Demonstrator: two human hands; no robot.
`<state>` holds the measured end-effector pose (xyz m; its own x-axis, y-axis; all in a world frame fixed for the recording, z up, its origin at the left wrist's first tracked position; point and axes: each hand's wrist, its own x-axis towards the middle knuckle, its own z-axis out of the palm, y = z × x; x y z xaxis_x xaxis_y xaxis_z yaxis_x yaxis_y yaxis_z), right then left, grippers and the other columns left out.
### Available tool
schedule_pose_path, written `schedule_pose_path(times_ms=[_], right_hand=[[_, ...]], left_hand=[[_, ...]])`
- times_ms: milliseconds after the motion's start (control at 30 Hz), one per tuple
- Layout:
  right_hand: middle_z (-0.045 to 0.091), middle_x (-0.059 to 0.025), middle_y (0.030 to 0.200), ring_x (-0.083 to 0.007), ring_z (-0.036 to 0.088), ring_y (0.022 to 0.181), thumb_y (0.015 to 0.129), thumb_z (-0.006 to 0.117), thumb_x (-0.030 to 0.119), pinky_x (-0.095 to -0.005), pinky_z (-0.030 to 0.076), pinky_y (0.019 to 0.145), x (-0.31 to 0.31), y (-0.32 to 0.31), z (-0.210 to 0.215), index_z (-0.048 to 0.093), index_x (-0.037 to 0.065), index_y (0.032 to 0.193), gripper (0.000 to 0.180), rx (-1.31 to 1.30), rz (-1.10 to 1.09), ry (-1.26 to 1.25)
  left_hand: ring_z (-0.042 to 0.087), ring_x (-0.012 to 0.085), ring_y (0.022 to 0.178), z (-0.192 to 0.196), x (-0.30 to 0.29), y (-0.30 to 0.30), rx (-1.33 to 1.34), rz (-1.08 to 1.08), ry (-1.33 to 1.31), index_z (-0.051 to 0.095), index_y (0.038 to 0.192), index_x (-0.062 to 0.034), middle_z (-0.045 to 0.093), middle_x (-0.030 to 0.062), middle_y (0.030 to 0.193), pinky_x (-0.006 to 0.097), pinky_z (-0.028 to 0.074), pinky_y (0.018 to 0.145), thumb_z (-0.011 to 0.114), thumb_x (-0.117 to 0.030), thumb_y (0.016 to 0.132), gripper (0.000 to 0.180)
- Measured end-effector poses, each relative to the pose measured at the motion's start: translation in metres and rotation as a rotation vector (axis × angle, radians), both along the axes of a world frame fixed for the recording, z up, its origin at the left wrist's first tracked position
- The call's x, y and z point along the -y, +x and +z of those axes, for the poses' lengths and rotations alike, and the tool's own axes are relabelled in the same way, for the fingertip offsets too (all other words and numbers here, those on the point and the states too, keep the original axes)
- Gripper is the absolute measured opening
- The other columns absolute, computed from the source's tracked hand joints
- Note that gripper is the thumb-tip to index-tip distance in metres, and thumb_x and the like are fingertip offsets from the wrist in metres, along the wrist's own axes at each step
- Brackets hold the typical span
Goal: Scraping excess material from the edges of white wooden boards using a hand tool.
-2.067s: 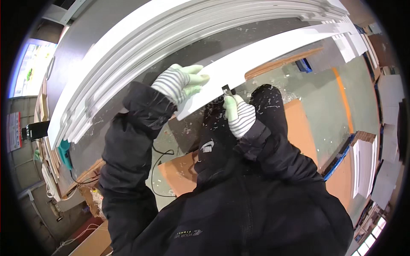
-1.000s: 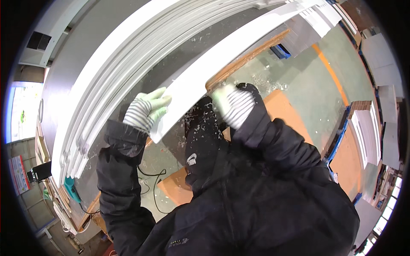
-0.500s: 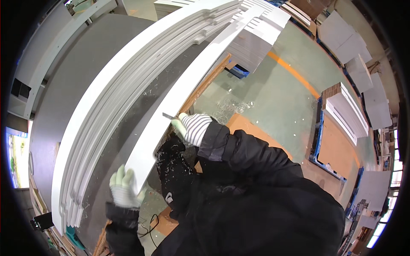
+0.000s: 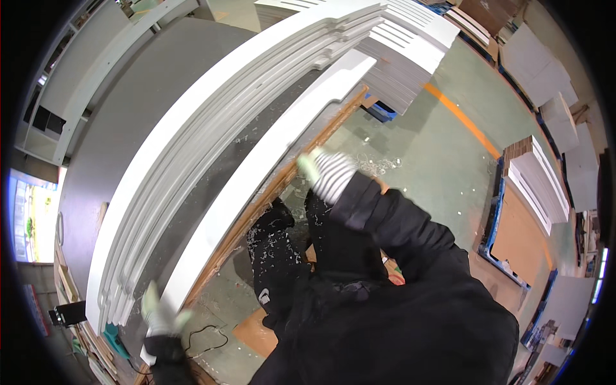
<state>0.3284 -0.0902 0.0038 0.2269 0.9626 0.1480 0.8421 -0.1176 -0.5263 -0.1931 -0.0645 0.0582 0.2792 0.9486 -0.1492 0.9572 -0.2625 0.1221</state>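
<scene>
The gloved left hand (image 4: 160, 314) grips the near end of a long white board (image 4: 269, 167) along the tabletop (image 4: 128, 128) edge. The right hand (image 4: 324, 172) hovers beside that board; its grip is blurred, I cannot tell. Stacked white panels (image 4: 212, 122) crowd behind, shavings (image 4: 378, 165) on the floor (image 4: 423, 160).

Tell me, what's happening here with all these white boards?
A person in a black jacket and striped work gloves is handling a long white board that lies on a grey workbench, beside a stack of similar white boards. The left hand is at the board's near end. The right hand is blurred, close to the board's edge further along. White shavings litter the floor.
</scene>
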Motion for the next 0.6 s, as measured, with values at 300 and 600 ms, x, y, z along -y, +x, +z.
schedule_pose_path(times_ms=[300, 600], right_hand=[[0.066, -0.0218, 0.069, -0.0376, 0.068, 0.065, 0.099, 0.045, 0.039, -0.0478, 0.053, 0.063, -0.006, -0.070, 0.004, 0.062, 0.000, 0.092, 0.043, -0.048, 0.101, -0.216], [0.067, -0.0245, 0.077, -0.0367, 0.069, 0.073, 0.101, 0.034, 0.041, -0.0488, 0.052, 0.068, -0.015, 0.000, 0.015, 0.062, 0.000, 0.098, 0.050, 0.033, -0.057, -0.319]], left_hand=[[0.054, 0.0417, 0.107, -0.058, -0.048, 0.163, 0.231, -0.597, 0.392, 0.049, 0.128, 0.0045, 0.056, 0.0237, 0.121, 0.052, 0.041, 0.093, 0.071, -0.057, 0.074, 0.085], [0.055, 0.0405, 0.104, -0.067, -0.039, 0.135, 0.194, -0.593, 0.475, 0.053, 0.124, 0.0041, 0.059, 0.0215, 0.118, 0.050, 0.041, 0.094, 0.073, -0.053, 0.075, 0.077]])
